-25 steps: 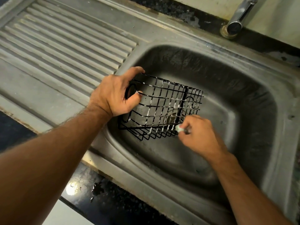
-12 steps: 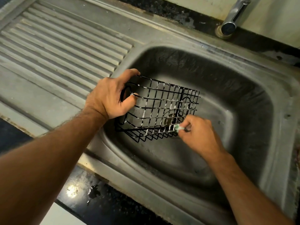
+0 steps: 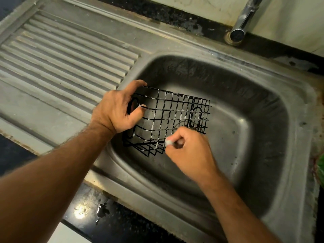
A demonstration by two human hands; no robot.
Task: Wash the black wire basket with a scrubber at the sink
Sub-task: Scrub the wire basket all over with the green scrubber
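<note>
over sink (image 3: 263, 81), l hand (image 3: 115, 111) grips basket (image 3: 175, 118) end.

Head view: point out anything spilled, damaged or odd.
Nothing looks damaged. A small wet puddle lies on the dark stone counter in front of the steel sink; white soap suds cling to the black wire basket, as expected mid-wash.

- The wire basket (image 3: 177, 118) was black, streaked with white foam along several wires.
- The scrubber (image 3: 168, 142) showed pale grey-white.
- The sink (image 3: 245, 95) was dull grey steel with dark smudges.
- The drainboard (image 3: 66, 55) was grey, patterned with parallel ridges.
- The countertop (image 3: 108, 214) was black, speckled.
- The tap (image 3: 243, 18) was shiny silver.
</note>
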